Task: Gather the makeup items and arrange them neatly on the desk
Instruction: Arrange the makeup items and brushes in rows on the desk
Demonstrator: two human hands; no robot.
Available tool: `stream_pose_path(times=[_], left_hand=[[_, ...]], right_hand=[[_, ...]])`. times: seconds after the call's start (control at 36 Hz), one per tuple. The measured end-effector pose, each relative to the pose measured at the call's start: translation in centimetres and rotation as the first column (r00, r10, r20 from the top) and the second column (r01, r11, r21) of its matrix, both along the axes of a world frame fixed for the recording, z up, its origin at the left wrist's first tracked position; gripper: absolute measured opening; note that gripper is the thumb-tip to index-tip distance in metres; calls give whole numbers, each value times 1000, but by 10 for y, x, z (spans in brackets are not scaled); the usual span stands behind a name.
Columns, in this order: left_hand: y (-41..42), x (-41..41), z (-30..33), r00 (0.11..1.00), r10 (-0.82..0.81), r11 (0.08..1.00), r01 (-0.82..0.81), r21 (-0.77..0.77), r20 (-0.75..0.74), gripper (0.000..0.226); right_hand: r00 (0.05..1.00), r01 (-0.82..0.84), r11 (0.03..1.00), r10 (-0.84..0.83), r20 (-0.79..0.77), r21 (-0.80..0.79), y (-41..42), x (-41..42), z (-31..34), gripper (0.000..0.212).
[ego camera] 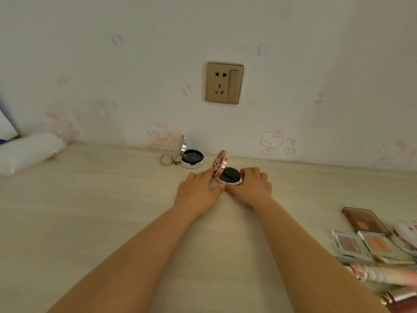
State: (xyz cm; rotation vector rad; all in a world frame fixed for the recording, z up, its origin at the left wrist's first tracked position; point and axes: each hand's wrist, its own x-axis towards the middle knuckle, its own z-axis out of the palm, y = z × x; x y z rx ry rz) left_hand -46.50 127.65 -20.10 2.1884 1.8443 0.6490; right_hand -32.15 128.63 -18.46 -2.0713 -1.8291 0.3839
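Placement is the step I judge to be in hand: I have the pink compact [226, 171] down on the desk [90, 211] near the wall, lid up, just beside and to the right of the silver compact [190, 157], which also stands open with a key ring at its left. The two are close but apart

My left hand [198, 193] has its fingers stretched forward, the tips touching the outside of the raised lid, thumb lying near the base's front edge; nothing is clenched, it steadies more than it grips. My right hand [252, 184] is curled round the base from the right side, fingers wrapped over its far edge, so it holds the compact. How hard it presses I cannot tell

The rest of the makeup lies well apart at the right edge of the desk: a brown palette [364, 220], two small clear pans [363, 243], and a jumble of tubes below them, partly cut off and blurred. A white roll [29, 150] sits far left against the wall

Next, as I see it, I need to let go without tipping the lid or nudging the silver one, then reach right for the palette pile. The risk is the hinge: an open lid is top-heavy and may flop or drag the base as my fingers leave
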Motion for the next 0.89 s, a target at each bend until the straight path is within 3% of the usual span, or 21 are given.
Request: stream_pose_path(times=[0.11,0.58,0.69,0.78,0.89], left_hand=[[18,-3,0,999,-7,1000,6,11,43,55],[43,0,-4,997,-18,999,20,26,-75,62],[34,-1,-1,1000,-7,1000,7,0,-21,61],[17,-2,3,992,21,999,-24,26,124,47],[-13,3,7,988,36,996,-48,74,151,30]], right_hand=[[999,-31,999,30,10,12,22,2,1,75],[997,-41,996,36,61,81,49,9,-8,72],[999,52,994,-50,-19,92,38,4,-7,89],[994,73,992,-64,-83,100,16,2,-6,73],[948,13,999,-1,-318,34,-21,5,3,58]])
